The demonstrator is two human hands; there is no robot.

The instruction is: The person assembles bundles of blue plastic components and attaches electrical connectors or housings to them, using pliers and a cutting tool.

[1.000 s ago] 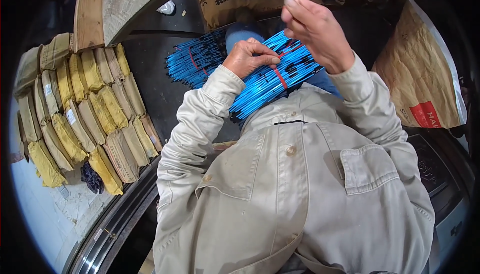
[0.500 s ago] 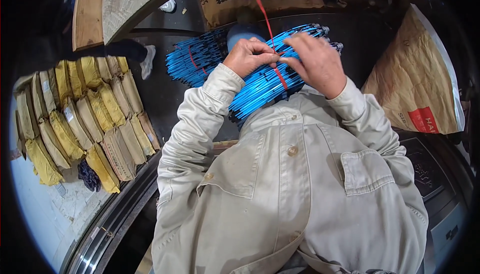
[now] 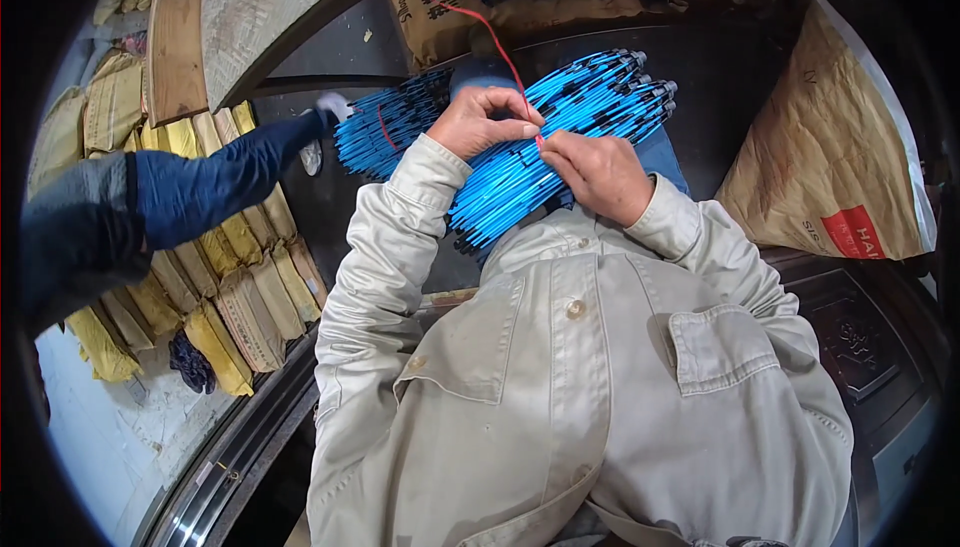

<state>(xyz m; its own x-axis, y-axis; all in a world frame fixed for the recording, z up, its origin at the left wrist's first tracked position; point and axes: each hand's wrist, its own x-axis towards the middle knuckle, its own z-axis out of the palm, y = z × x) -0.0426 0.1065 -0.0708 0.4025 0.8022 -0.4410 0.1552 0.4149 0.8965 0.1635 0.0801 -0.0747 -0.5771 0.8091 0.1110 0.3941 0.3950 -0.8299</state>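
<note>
Atop the long bundle of bright blue plastic rods, lying slantwise across our lap, our left hand and right hand pinch a thin red string, the left nearer its upper end.

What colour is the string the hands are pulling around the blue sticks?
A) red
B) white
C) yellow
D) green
A: the string pinched between the left hand and the right hand over the bundle of blue sticks is red.
</note>
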